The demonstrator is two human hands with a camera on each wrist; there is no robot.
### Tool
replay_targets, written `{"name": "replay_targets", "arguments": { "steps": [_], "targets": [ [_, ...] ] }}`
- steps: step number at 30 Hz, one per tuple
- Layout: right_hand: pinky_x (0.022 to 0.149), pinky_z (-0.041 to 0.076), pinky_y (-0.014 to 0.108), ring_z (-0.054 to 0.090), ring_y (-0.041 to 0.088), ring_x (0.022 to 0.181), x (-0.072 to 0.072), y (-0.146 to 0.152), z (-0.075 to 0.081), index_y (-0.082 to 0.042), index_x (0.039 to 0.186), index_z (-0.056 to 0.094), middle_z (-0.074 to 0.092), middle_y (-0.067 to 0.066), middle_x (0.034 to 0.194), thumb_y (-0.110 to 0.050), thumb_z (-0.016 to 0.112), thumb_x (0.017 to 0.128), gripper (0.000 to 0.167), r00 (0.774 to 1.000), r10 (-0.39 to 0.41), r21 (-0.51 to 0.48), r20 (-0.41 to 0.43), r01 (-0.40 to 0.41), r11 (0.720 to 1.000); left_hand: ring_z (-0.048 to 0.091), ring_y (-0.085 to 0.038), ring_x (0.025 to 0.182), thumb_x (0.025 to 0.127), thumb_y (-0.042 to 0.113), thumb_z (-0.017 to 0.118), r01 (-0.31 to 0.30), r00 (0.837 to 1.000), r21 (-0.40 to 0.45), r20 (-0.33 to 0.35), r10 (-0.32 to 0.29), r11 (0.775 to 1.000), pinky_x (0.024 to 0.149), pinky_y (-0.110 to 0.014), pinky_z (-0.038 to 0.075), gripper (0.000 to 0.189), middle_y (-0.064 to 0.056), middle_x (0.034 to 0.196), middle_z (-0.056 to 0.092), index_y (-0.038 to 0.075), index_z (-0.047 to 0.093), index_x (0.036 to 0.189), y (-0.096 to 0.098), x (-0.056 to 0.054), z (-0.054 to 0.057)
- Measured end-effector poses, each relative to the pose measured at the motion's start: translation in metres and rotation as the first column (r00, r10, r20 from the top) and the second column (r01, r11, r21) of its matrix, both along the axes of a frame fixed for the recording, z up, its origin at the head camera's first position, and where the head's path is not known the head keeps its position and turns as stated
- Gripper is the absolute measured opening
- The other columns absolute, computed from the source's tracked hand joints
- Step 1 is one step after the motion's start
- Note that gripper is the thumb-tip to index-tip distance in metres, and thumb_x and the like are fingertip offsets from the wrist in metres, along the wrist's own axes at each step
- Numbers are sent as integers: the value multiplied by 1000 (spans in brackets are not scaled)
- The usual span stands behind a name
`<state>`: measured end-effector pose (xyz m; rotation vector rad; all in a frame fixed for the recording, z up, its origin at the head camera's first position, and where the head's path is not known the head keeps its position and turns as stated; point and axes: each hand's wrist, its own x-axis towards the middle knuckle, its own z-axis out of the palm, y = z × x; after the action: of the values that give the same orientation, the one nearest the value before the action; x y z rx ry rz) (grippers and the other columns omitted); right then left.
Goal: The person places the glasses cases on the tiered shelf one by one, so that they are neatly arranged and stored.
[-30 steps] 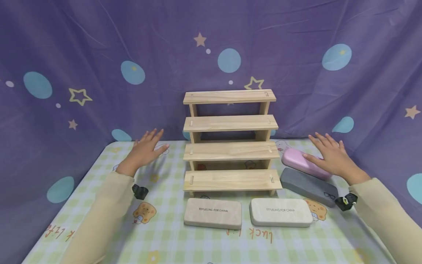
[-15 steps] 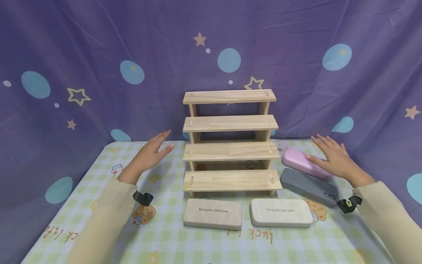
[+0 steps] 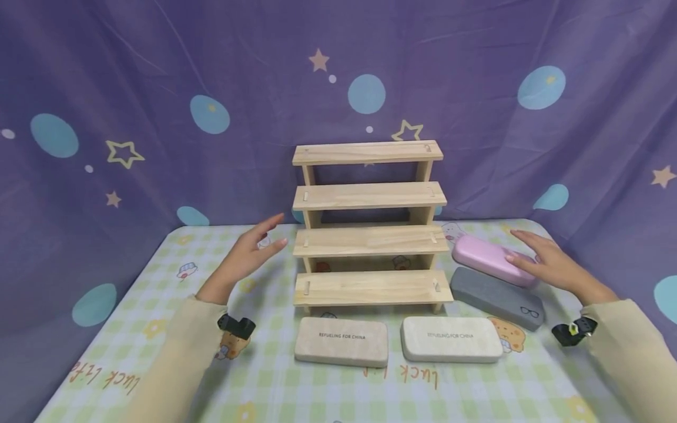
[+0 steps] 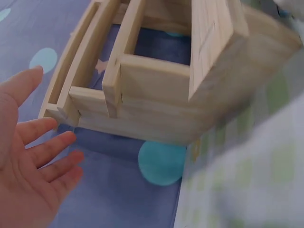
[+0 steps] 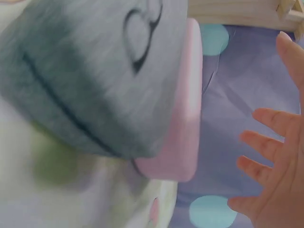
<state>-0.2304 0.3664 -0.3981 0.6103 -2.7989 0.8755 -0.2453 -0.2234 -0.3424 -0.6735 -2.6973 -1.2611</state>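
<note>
One purple curtain (image 3: 254, 59), printed with blue ovals and stars, hangs behind the table and round both its sides. Below it spreads a green-and-white checked tablecloth (image 3: 285, 393) with little cartoon figures and orange lettering. In the middle of that stands a wooden stand (image 3: 370, 241), its four plank steps rising towards the curtain. Two arms in cream sleeves (image 3: 177, 358) reach in, one either side of it.

Four slim cases lie on the cloth. In front of the stand a beige case (image 3: 341, 348) and, to its right, a white case (image 3: 451, 351) sit side by side with a small gap, both lettered. By the stand's lower right corner a grey case (image 3: 492, 296) slants away, a pair of glasses drawn on one end, and close behind it lies a pink case (image 3: 483, 257).

The left hand (image 3: 245, 252) hovers near the stand's left side, fingers extended, thumb held wide. The right hand (image 3: 560, 267) hangs beside the pink case, fingers spread and thumb well out, a gap showing between them and the case.
</note>
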Motion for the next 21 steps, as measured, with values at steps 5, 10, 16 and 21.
{"name": "replay_targets", "arguments": {
  "steps": [5,10,16,21],
  "targets": [
    [93,30,70,27,55,127,1,10,-6,9,141,32,32,37,140,-24,61,91,67,993,-50,-18,110,52,998,34,-35,134,92,11,62,3,1000,131,2,-4,991,112,-50,28,57,-21,145,39,-2,37,142,8,-2,-6],
    [97,24,72,25,58,127,4,18,-8,5,145,26,26,38,142,-33,56,94,71,962,-116,-22,246,126,992,37,-35,132,88,3,64,-20,999,242,38,11,970,112,-47,30,57,-22,142,42,-4,40,139,16,-4,-9],
    [96,24,74,22,60,127,6,23,-14,3,147,21,19,39,145,-35,53,95,72,933,-111,-76,343,146,986,39,-33,132,87,2,65,-44,996,335,92,14,941,112,-45,30,51,-22,139,46,-5,46,134,25,-7,-15],
    [95,24,73,22,59,128,5,21,-20,3,147,20,21,39,145,-35,54,95,73,925,-114,-86,362,155,984,39,-31,132,86,0,65,-63,994,391,108,22,918,113,-43,29,49,-22,138,48,-7,47,132,33,-9,-22]
  ]
}}
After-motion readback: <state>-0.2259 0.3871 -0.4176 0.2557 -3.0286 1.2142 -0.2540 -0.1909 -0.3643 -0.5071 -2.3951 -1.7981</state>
